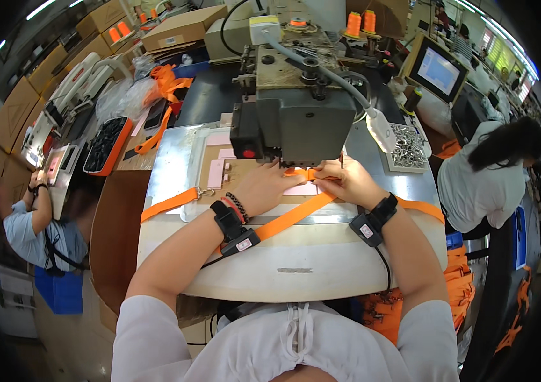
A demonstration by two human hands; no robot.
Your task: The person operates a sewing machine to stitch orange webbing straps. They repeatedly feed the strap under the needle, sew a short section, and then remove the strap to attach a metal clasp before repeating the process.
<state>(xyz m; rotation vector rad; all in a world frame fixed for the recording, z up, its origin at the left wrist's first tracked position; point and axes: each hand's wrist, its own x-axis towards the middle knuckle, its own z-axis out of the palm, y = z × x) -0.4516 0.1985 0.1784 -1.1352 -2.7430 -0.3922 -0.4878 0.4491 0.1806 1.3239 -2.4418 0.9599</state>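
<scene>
An orange webbing strap (296, 216) runs across the sewing machine's work plate, with its worked part under the machine head (305, 124). My left hand (263, 190) presses on the strap from the left, fingers together near the needle area. From the right, my right hand (351, 183) pinches the strap, thumb and fingers closed on it. A pale pink plate (302, 189) lies below the fingertips. At the left, a metal snap hook (205, 192) hangs on a strap end lying over the table edge. The machine head partly hides the fingertips.
A tray of metal hooks (406, 148) stands right of the machine, below a screen (436, 68). An orange-rimmed bin of black parts (108, 145) is at left. Orange straps (452, 286) pile up below the table at right. Co-workers sit on both sides.
</scene>
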